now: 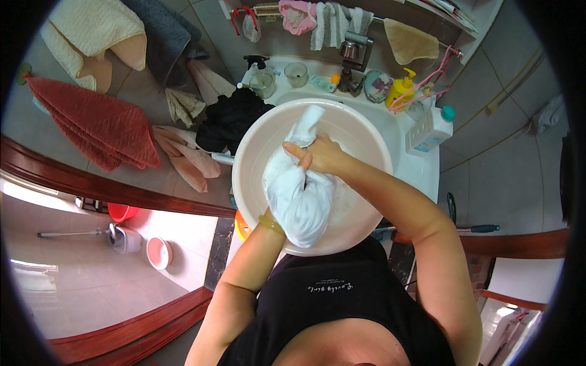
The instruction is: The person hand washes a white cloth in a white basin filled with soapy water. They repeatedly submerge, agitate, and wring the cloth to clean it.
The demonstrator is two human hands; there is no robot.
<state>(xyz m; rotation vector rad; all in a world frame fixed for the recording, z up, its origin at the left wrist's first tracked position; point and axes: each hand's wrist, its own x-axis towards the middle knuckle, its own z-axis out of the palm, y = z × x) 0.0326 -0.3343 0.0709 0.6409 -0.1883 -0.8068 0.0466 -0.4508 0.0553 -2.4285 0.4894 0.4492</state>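
A wet white cloth (302, 196), bunched and twisted, is held over a large pale plastic basin (366, 123) that rests on the washbasin. My right hand (322, 155) grips the cloth's upper part, thumb and fingers closed around a fold. My left hand (293, 160) is mostly hidden by the cloth; its thumb seems to show near the right hand, and the wrist wears a yellow-green bangle (271, 224). Some cloudy, foamy water shows in the basin. The cloth's narrow end sticks up past my right hand, and its bulky part hangs towards my body.
A black cloth (233, 116) lies at the basin's left. Behind stand glass cups (296, 74), a dark faucet (350, 82) and a yellow pump bottle (401, 90). A white bottle with a green cap (430, 130) stands right. Towels (96, 123) hang on the left wall.
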